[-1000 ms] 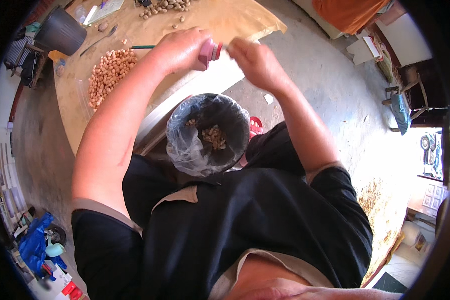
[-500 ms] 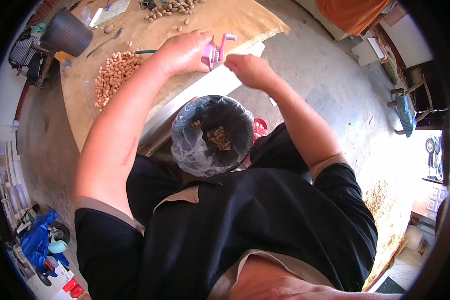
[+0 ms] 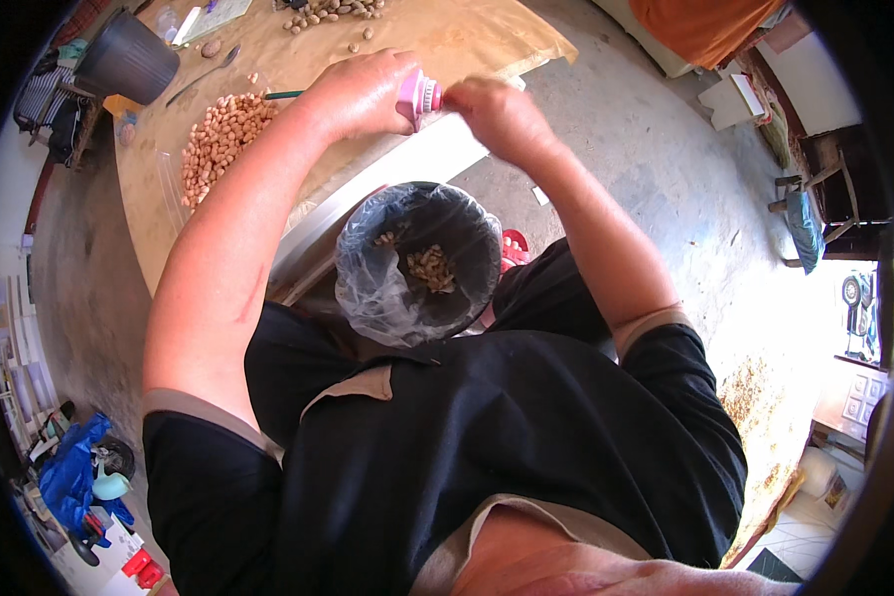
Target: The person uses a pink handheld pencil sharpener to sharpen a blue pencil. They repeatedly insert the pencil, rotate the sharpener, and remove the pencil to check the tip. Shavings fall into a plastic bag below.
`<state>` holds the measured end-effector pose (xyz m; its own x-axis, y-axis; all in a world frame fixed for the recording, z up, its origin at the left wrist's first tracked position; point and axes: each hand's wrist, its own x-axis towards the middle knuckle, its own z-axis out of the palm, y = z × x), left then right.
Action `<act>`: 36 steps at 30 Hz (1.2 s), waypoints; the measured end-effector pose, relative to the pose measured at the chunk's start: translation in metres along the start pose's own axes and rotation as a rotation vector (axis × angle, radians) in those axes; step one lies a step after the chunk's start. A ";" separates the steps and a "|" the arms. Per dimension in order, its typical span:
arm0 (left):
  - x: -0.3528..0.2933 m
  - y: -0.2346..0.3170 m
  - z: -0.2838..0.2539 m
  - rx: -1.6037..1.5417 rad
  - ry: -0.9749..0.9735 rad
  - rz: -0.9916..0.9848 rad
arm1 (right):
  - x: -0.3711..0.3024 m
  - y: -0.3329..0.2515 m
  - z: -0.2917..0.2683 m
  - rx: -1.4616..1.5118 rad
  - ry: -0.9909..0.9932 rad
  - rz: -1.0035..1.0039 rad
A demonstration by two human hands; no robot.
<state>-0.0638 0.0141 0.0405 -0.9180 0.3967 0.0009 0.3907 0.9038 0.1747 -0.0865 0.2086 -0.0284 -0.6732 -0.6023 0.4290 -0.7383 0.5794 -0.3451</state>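
Observation:
My left hand is closed round a small pink hand-cranked pencil sharpener, held over the table's near edge. On its other side, a thin green pencil-like stick shows past the hand, pointing left. My right hand, slightly blurred, is closed at the sharpener's crank end and hides the crank knob. Beside my left forearm lies a pile of shelled, pinkish-tan nuts. Below the sharpener stands a dark bucket lined with clear plastic, with some shell-like scraps inside.
The table has a tan cover and carries unshelled nuts at the far side, a spoon and a dark grey bin at the left. A blue cloth hangs on a wooden stand at right.
The crank and its grey knob, seen pointing up before, are now hidden at my right hand, which has risen slightly. My left hand keeps hold of the sharpener.

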 end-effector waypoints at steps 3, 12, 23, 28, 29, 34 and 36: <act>-0.004 -0.001 0.004 0.002 0.049 0.012 | -0.019 -0.035 -0.015 0.305 -0.169 0.136; -0.005 0.002 0.003 0.042 0.044 0.030 | 0.003 -0.024 -0.023 -0.019 0.144 0.253; -0.006 -0.004 0.007 0.038 0.103 0.058 | -0.002 -0.012 -0.031 0.624 0.010 0.385; -0.003 0.001 0.005 0.042 0.075 0.030 | 0.001 0.000 -0.010 0.146 -0.083 0.379; -0.002 0.000 0.003 0.034 0.066 0.027 | 0.001 -0.003 -0.013 0.213 -0.023 0.324; -0.005 -0.003 0.002 0.038 0.044 0.022 | 0.001 -0.017 -0.012 0.651 -0.082 0.145; -0.001 -0.002 0.003 -0.018 0.025 0.006 | 0.004 -0.016 0.009 0.713 -0.120 0.128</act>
<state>-0.0635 0.0123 0.0369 -0.9169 0.3982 0.0266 0.3955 0.8980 0.1928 -0.0782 0.1919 -0.0284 -0.7256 -0.6333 0.2691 -0.4734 0.1755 -0.8632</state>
